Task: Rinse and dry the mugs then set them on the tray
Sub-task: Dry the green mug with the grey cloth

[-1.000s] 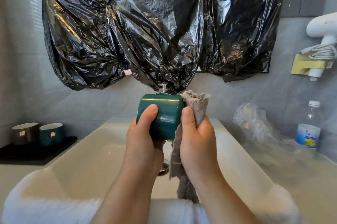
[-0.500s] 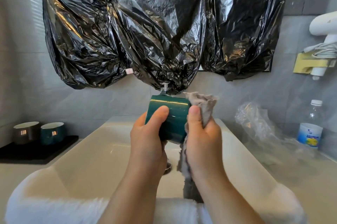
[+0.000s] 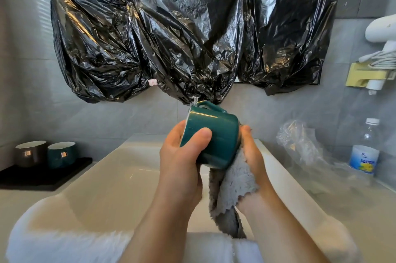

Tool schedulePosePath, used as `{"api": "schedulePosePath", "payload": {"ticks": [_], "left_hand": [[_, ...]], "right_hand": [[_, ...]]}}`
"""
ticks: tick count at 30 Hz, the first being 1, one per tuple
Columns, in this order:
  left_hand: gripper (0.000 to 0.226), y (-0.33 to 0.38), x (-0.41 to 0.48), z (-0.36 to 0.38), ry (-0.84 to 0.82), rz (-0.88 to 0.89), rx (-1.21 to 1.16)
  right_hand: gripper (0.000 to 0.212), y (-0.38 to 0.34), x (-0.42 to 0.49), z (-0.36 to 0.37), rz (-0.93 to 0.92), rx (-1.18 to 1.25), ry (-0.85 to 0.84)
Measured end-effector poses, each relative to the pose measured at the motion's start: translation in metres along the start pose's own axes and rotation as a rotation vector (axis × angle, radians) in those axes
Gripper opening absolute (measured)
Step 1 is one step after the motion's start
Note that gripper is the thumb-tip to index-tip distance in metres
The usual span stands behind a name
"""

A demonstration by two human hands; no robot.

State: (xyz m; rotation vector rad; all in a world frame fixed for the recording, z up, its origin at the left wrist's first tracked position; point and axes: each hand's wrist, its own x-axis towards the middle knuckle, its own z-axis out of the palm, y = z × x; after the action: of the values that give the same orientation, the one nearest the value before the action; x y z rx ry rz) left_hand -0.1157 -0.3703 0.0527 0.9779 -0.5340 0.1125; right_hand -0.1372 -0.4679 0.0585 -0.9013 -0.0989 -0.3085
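Far left, on the counter: a flat black rectangular tray (image 3: 64, 179), carrying a dark brown glossy mug (image 3: 31, 153) and, just beside it on the right, a teal ceramic mug (image 3: 61, 154), both upright.

Next along, spanning the middle: a white rectangular wash basin (image 3: 120, 177). Above it, taped over the grey tiled wall: crumpled black plastic sheeting (image 3: 171, 37).

Over the basin: the left hand (image 3: 182, 162), gripping a second teal glossy mug (image 3: 216, 140). Thumb (image 3: 199, 136) laid across the near side of the wall, remaining fingers curled round the left end and far side, mostly hidden. Held tipped on its side, handle uppermost, clear of the basin and well apart from the tray. Cannot tell which end is the mouth.

Against that mug's right end: the right hand (image 3: 252, 153), fingers curled and clutching a grey fluffy cloth (image 3: 233, 190) with a scalloped edge, pressing it between palm and mug, with the rest hanging down toward the basin's front rim.

Further right, on the counter: a crumpled clear plastic bag (image 3: 300, 140), then a clear plastic water bottle (image 3: 364, 151) with a white cap and a blue label, standing upright. Higher, on the wall at the far right: a white hair dryer (image 3: 381, 29) in a yellowish holder.
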Motion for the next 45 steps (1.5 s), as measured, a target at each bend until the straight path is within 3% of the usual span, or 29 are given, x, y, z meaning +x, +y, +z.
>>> {"api": "schedulePosePath", "payload": {"ticks": [4,9,12,15,18,20,23,27,29,34,40,45], "left_hand": [[0.068,0.004,0.003,-0.004,0.13,0.058,0.162],[0.069,0.004,0.002,-0.004,0.137,0.05,0.181],[0.081,0.005,0.001,-0.001,0.099,0.023,0.212],[0.083,0.005,-0.002,0.004,0.071,-0.016,0.23],[0.1,0.003,-0.001,0.006,0.201,-0.02,0.167],[0.095,0.004,-0.001,0.007,0.262,-0.026,0.061],[0.066,0.004,-0.001,0.008,0.253,-0.071,-0.046],[0.065,0.003,0.001,0.007,0.17,-0.077,0.032],[0.056,0.003,0.003,0.004,0.167,-0.064,0.037],[0.043,0.0,0.005,0.0,0.161,-0.035,-0.002],[0.068,-0.002,0.003,0.001,0.093,-0.034,0.049],[0.07,-0.003,-0.002,0.004,0.027,-0.029,0.12]], "right_hand": [[0.058,0.005,0.003,-0.003,0.057,-0.083,-0.018],[0.048,-0.003,0.008,-0.018,-0.089,-0.425,0.041],[0.051,-0.013,0.003,-0.015,-0.074,-0.359,0.031],[0.068,-0.018,0.001,-0.016,-0.088,-0.324,0.049],[0.05,-0.02,-0.002,-0.015,-0.131,-0.295,-0.01],[0.038,-0.015,-0.008,-0.008,-0.158,-0.307,-0.068],[0.032,-0.005,-0.007,-0.006,-0.218,-0.412,-0.106],[0.044,-0.007,-0.007,-0.008,-0.127,-0.26,-0.3],[0.049,-0.013,-0.005,-0.014,-0.078,-0.299,-0.394],[0.038,-0.027,-0.005,-0.03,-0.175,-0.787,-0.177],[0.014,-0.042,-0.021,-0.043,-0.368,-0.673,0.07],[0.021,-0.055,-0.035,-0.055,-0.427,-0.661,0.162]]}}
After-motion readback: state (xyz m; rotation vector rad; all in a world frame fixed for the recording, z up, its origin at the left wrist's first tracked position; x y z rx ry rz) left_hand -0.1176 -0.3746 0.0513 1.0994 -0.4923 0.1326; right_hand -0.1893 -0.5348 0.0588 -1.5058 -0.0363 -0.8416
